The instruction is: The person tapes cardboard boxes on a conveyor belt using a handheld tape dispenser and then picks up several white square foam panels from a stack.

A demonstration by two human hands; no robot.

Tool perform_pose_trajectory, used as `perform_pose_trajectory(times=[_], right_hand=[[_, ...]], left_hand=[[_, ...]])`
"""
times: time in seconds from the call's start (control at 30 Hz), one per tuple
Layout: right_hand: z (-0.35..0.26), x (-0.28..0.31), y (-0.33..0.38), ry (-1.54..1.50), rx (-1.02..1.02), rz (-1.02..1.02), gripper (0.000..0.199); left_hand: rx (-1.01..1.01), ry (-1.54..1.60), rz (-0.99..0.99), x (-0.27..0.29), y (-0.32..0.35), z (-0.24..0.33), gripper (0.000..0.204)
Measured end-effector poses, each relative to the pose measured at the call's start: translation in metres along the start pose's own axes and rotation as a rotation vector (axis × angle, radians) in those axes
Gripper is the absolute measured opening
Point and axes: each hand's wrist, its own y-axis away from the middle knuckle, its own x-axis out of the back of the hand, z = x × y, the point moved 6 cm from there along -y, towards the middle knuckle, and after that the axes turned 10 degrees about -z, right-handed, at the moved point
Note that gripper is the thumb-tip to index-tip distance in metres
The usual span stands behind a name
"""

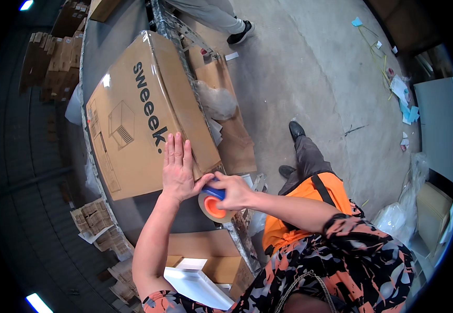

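left hand [177, 169] flat, fingers spread wide on cardboard box [143, 104], right hand [233, 190] just beside it gripping tape dispenser [213, 203] at box corner, table [132, 211] beneath

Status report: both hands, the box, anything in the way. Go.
Left hand flat on the cardboard box, near its corner. Right hand closed on the tape dispenser at the box edge. Nothing blocking; clear plastic bag lies beside the box.

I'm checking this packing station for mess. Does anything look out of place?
Yes: paper and plastic scraps lie scattered over the grey concrete floor at right. The large brown cardboard box on the table looks intact.
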Motion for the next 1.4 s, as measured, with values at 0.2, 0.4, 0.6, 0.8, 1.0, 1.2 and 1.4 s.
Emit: perform_pose_trajectory(times=[0.2,0.4,0.6,0.8,1.0,1.2,1.4], right_hand=[[-0.005,-0.042,-0.019,0.124,-0.064,-0.289,0.061],[0.067,0.101,0.034,-0.801,-0.062,0.02,0.074],[0.078,0.115,-0.033,-0.522,-0.099,-0.108,0.072],[0.057,0.022,0.024,-0.412,0.029,-0.016,0.066],[-0.003,-0.02,-0.054,0.4,-0.167,-0.425,0.047],[0.019,0.029,-0.008,0.209,-0.033,-0.432,0.06],[0.037,0.207,0.028,0.557,-0.321,-0.229,0.057]], left_hand=[[-0.008,0.008,0.053,-0.001,-0.001,-0.003,0.107],[0.014,-0.006,0.05,0.001,0.006,-0.003,0.107],[-0.009,0.001,0.047,0.003,-0.006,-0.003,0.107],[-0.017,-0.002,0.066,0.003,-0.006,-0.007,0.098],[-0.18,-0.11,0.024,0.002,-0.01,0.005,0.064],[-0.381,-0.082,-0.228,0.026,-0.045,0.014,0.031],[-0.456,0.071,-0.119,0.03,-0.042,-0.002,0.034]])
